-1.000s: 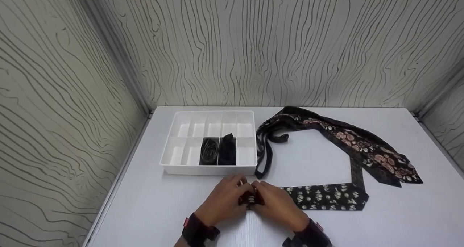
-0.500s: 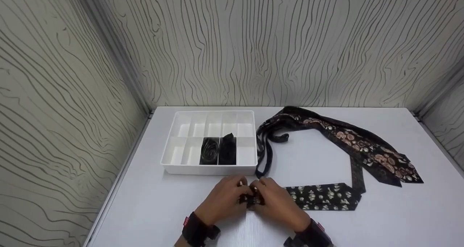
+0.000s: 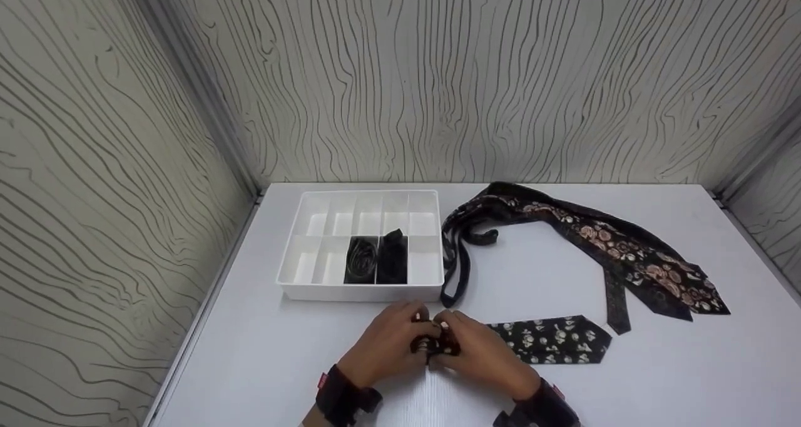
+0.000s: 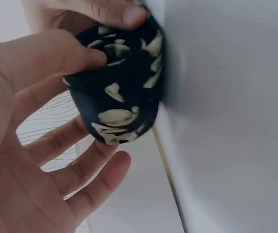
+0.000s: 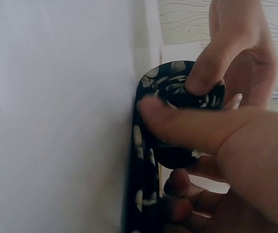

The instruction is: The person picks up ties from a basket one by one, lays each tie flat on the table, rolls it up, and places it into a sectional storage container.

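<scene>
Both hands hold a dark necktie with cream flowers, rolled up at one end into a coil (image 4: 119, 109). My left hand (image 3: 391, 342) pinches the coil from the left, thumb on its edge and the other fingers spread behind and under it in the left wrist view. My right hand (image 3: 485, 358) grips it from the right, its thumb across the coil's side in the right wrist view. The necktie's unrolled wide end (image 3: 557, 340) lies flat on the table to the right, its pointed tip outward. The coil is mostly covered by fingers in the head view.
Just beyond the hands stands a white divided tray (image 3: 363, 293). Two front compartments hold a rolled grey-black necktie (image 3: 361, 261) and a black roll (image 3: 393, 261). Dark neckties with pinkish flowers (image 3: 601, 236) sprawl from the tray's right side, one narrow tail (image 3: 617, 305) pointing toward me.
The flat end of the cream-flowered necktie has slid left toward the hands and clear of the narrow dark tail. Both hands stay in nearly the same place, fingers shifting slightly on the coil.
</scene>
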A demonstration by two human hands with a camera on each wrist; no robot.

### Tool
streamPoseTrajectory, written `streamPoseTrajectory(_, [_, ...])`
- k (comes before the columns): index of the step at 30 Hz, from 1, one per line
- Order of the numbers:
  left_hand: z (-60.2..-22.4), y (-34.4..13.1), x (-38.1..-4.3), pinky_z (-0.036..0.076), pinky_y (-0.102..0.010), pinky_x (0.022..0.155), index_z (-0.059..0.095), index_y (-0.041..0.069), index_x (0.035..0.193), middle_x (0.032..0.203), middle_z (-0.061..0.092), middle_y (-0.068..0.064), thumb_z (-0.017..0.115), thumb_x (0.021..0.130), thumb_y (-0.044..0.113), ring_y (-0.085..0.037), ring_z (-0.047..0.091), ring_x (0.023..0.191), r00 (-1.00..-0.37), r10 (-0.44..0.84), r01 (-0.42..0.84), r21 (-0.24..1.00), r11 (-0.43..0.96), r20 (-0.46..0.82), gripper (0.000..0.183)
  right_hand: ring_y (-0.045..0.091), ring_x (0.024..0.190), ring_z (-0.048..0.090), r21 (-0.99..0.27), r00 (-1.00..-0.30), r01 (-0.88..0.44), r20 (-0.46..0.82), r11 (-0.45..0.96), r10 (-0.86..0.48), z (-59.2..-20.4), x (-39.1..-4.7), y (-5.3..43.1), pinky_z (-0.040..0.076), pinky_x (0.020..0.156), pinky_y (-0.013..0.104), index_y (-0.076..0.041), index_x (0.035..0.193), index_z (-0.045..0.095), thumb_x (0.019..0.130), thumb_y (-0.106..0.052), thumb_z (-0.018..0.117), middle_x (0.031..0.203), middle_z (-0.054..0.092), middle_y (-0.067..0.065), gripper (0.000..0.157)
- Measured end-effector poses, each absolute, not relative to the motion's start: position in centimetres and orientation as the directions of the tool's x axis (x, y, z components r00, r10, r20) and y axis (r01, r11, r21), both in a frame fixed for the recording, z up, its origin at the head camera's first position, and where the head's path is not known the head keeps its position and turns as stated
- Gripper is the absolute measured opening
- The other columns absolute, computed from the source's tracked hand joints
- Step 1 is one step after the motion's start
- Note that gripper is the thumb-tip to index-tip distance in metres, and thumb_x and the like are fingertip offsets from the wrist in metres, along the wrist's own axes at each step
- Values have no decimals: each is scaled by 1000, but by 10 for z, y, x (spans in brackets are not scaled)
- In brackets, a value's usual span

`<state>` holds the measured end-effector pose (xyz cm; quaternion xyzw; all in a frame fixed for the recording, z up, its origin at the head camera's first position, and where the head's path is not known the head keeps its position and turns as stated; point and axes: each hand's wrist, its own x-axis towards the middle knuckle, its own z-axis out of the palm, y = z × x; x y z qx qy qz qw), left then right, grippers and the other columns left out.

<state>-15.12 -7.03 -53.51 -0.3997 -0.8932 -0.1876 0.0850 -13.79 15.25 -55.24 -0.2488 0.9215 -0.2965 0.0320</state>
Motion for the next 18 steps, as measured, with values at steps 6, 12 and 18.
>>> streamPoseTrajectory(6, [-535,-70,-151,53,-28,94,77,28,117,113,66,6,89,82,25,-12,61,106,-682,679,730,315,607,271,37,21,104,70,-642,-876,-405,67,651,-478,-552,-137,156,61,90,44,-22,126,62,88,-24,85,116,66,-2,45])
streamPoseTrajectory(12, [-534,-68,-152,53,-29,94,81,29,111,114,70,7,88,81,23,-13,62,106,-679,688,732,306,608,257,31,15,98,65,-625,-884,-410,92,664,-458,-553,-135,156,59,86,38,-22,128,64,83,-33,89,111,59,-6,53])
streamPoseTrajectory(18, [-534,-67,-151,53,-29,94,78,29,119,120,67,6,89,82,29,-12,60,109,-695,668,718,306,626,266,38,18,98,70,-597,-897,-403,105,694,-430,-554,-135,159,59,83,40,-23,124,64,85,-27,87,111,70,-4,46])
